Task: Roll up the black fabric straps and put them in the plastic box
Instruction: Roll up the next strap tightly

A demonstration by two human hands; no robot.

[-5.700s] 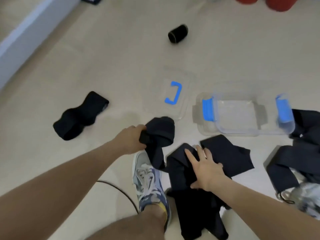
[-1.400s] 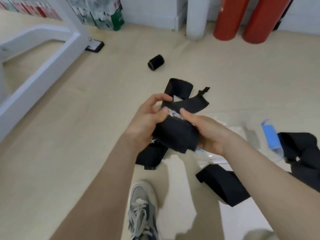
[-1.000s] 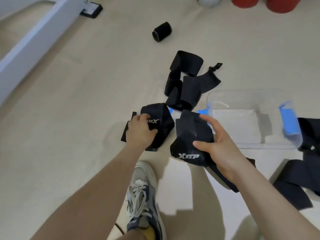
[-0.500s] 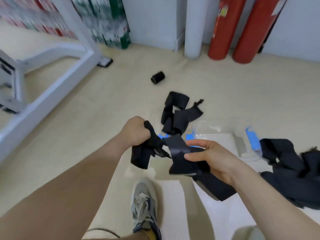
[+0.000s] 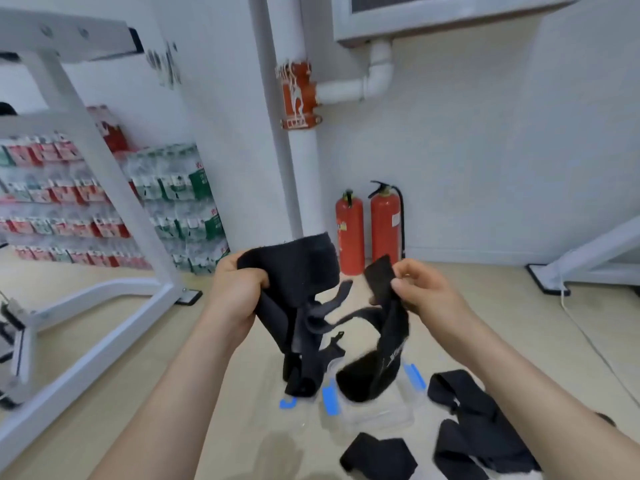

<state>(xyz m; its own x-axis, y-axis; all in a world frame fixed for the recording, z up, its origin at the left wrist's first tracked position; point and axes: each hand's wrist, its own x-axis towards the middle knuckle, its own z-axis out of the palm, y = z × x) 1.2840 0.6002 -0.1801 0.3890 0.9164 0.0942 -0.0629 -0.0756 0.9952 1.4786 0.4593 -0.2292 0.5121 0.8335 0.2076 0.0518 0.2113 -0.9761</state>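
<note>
Head view showed the long black fabric strap (image 5: 298, 278) held up, unrolled, above the clear blue-latched plastic box (image 5: 388, 415). The left hand (image 5: 235, 296) gripped its wide end; the right hand (image 5: 426, 292) pinched its narrow end. Other loose black straps (image 5: 481, 427) lay on the floor beside the box.

No word or number could be read. A white print stood on the black strap (image 5: 389, 344) hanging from the right hand (image 5: 427, 294), but it was too blurred to read. The labels on the two fire extinguishers (image 5: 385, 225) and on the bottle packs (image 5: 180, 216) were also illegible.
</note>
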